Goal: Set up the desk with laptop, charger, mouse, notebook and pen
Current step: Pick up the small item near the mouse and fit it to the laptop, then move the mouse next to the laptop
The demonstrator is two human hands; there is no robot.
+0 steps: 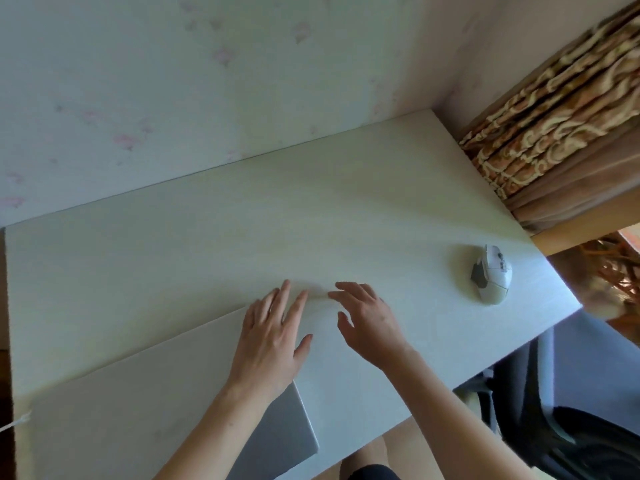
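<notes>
Resting flat on laptop [145,386], left hand [268,344] fingers spread; right hand [369,322] hovering open, empty; mouse [491,273] lying well right.

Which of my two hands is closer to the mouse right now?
The right hand is closer; it hovers over bare desk toward the mouse, while the left hand rests on the closed laptop.

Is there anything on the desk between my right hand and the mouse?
Nothing visible. The right hand hovers open over bare desk, and the mouse sits to its right near the desk's edge with only empty surface between.
</notes>
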